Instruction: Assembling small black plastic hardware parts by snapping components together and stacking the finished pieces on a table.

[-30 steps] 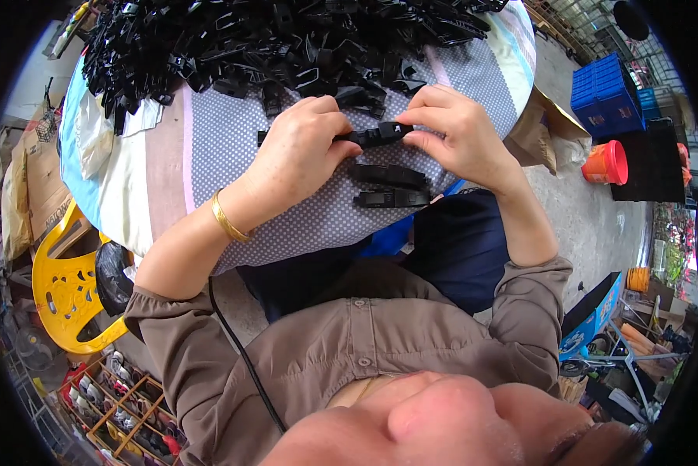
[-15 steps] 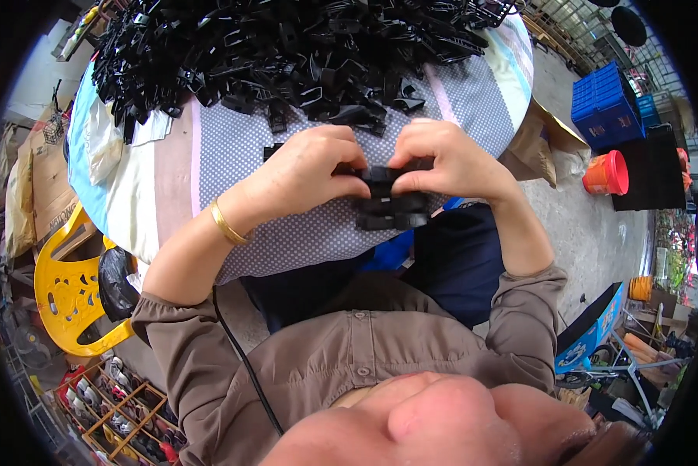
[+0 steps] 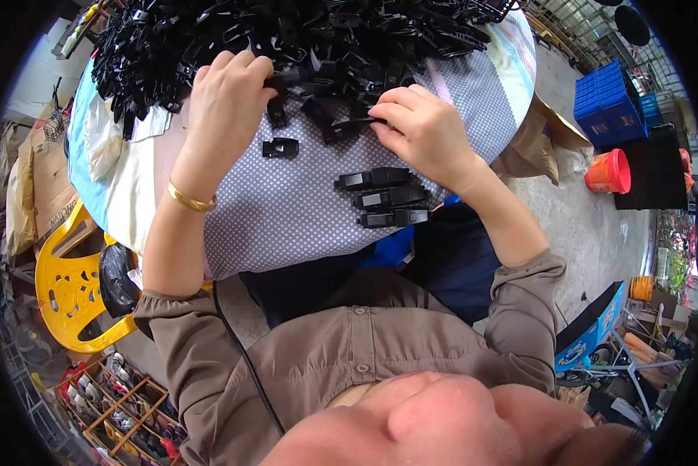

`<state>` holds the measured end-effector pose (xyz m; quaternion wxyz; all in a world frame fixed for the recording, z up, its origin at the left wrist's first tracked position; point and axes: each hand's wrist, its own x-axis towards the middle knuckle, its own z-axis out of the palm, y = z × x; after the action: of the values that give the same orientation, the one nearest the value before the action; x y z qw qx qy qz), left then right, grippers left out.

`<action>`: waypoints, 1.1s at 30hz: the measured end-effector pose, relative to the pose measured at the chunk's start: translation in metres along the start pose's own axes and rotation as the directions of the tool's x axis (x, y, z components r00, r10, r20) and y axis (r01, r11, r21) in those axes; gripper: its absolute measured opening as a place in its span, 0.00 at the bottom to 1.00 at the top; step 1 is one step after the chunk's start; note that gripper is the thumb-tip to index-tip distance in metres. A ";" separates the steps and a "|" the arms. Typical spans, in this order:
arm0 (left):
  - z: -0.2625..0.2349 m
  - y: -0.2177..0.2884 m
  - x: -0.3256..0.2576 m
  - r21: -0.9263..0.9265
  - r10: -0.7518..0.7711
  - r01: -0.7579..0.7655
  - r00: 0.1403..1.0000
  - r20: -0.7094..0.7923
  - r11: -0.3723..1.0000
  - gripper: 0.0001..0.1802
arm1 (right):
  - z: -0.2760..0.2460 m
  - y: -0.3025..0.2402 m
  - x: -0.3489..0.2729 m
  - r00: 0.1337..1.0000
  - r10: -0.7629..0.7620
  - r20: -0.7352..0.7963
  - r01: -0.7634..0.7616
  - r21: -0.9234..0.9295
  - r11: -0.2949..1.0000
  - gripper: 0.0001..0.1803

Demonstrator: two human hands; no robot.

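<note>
Black plastic clips pile (image 3: 287, 39) covers far surface (image 3: 287, 210). Left hand (image 3: 228, 93) fingers curl into pile edge; right hand (image 3: 422, 132) pinches one clip (image 3: 349, 124). Three assembled clips (image 3: 384, 198) lie stacked just below right hand.

Your left hand (image 3: 226, 92) reaches into the heap of black plastic parts (image 3: 302, 39) on the dotted tablecloth (image 3: 287, 210); your right hand (image 3: 426, 132) pinches one black piece (image 3: 349, 124) at the heap's edge. Three assembled black clips (image 3: 384, 198) lie stacked in a row just below your right hand, and one small loose part (image 3: 280, 147) sits between your hands.
</note>
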<state>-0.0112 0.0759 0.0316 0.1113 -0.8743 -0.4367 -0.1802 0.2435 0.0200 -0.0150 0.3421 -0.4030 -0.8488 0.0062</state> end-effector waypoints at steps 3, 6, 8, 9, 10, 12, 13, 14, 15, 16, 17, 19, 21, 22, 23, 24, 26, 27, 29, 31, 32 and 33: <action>-0.012 0.010 -0.004 -0.054 -0.030 0.030 1.000 -0.004 0.998 0.08 | -0.008 -0.002 0.000 0.999 0.031 0.010 -0.030 -0.027 0.999 0.07; -0.017 0.031 -0.012 -0.407 -0.026 0.056 0.997 0.079 0.912 0.08 | -0.017 0.002 -0.003 0.999 0.042 0.007 -0.042 -0.021 0.999 0.06; -0.018 0.046 -0.019 -0.652 0.090 0.059 0.977 0.194 0.756 0.09 | -0.022 0.003 -0.005 0.999 0.049 -0.005 -0.049 0.003 0.999 0.06; -0.017 0.052 -0.022 -0.640 0.136 0.050 0.962 0.238 0.766 0.10 | -0.024 0.001 -0.006 0.989 0.143 0.020 -0.145 0.111 0.983 0.07; -0.015 0.057 -0.025 -0.630 0.181 0.039 0.942 0.282 0.776 0.11 | -0.026 -0.001 -0.007 0.971 0.233 0.055 -0.239 0.214 0.947 0.07; -0.014 0.064 -0.025 -0.625 0.176 0.049 0.940 0.292 0.779 0.12 | -0.029 -0.007 -0.009 0.947 0.282 0.155 -0.316 0.275 0.908 0.07; -0.017 0.066 -0.022 -0.631 0.149 0.097 0.934 0.325 0.770 0.13 | -0.030 -0.010 -0.010 0.913 0.321 0.252 -0.392 0.324 0.861 0.07; -0.017 0.068 -0.021 -0.635 0.122 0.146 0.925 0.359 0.759 0.13 | -0.032 -0.013 -0.013 0.911 0.324 0.254 -0.396 0.323 0.860 0.07; -0.017 0.068 -0.021 -0.634 0.120 0.148 0.925 0.360 0.759 0.13 | -0.034 -0.016 -0.015 0.939 0.220 0.265 -0.291 0.267 0.919 0.07; -0.015 0.068 -0.022 -0.613 0.132 0.145 0.914 0.383 0.777 0.14 | -0.037 -0.019 -0.017 0.953 0.114 0.282 -0.177 0.211 0.961 0.07; -0.014 0.068 -0.022 -0.592 0.143 0.140 0.903 0.405 0.794 0.15 | -0.040 -0.021 -0.018 0.935 0.077 0.347 -0.174 0.257 0.951 0.08; -0.016 0.068 -0.019 -0.594 0.127 0.203 0.877 0.464 0.778 0.17 | -0.042 -0.026 -0.019 0.908 0.065 0.414 -0.200 0.291 0.936 0.08; -0.013 0.066 -0.018 -0.591 0.112 0.264 0.846 0.522 0.762 0.20 | -0.049 -0.032 -0.016 0.830 0.090 0.551 -0.338 0.369 0.866 0.15; -0.008 0.064 -0.019 -0.660 0.032 0.392 0.845 0.533 0.641 0.19 | -0.050 -0.033 -0.014 0.830 0.088 0.551 -0.339 0.371 0.865 0.15; -0.003 0.062 -0.020 -0.711 -0.046 0.500 0.832 0.553 0.494 0.18 | -0.050 -0.033 -0.012 0.828 0.155 0.539 -0.446 0.465 0.765 0.20; 0.002 0.059 -0.020 -0.713 -0.042 0.498 0.832 0.553 0.493 0.18 | -0.051 -0.032 -0.011 0.814 0.227 0.534 -0.538 0.546 0.642 0.25; 0.008 0.054 -0.020 -0.760 0.001 0.374 0.897 0.442 0.531 0.18 | -0.041 -0.014 -0.018 0.877 0.291 0.382 -0.479 0.653 0.586 0.28; 0.004 0.055 -0.019 -0.718 0.031 0.270 0.926 0.376 0.642 0.15 | -0.037 -0.009 -0.018 0.870 0.340 0.357 -0.493 0.659 0.568 0.25; 0.005 0.059 -0.020 -0.653 0.021 0.221 0.940 0.341 0.724 0.15 | -0.036 -0.002 -0.017 0.859 0.390 0.332 -0.506 0.664 0.550 0.21; 0.006 0.061 -0.023 -0.574 0.009 0.176 0.952 0.306 0.800 0.15 | -0.036 0.000 -0.014 0.886 0.313 0.344 -0.419 0.299 0.857 0.14; 0.006 0.061 -0.024 -0.559 0.010 0.160 0.957 0.289 0.813 0.14 | -0.036 0.000 -0.015 0.886 0.311 0.344 -0.418 0.301 0.857 0.14; 0.007 0.062 -0.025 -0.547 0.013 0.143 0.962 0.272 0.825 0.13 | -0.038 -0.001 -0.019 0.929 0.251 0.272 -0.297 0.140 0.945 0.14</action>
<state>0.0263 0.0235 0.0127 -0.2162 -0.8687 -0.4048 -0.1864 0.2732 -0.0036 0.0036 0.2628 -0.4815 -0.8163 0.1810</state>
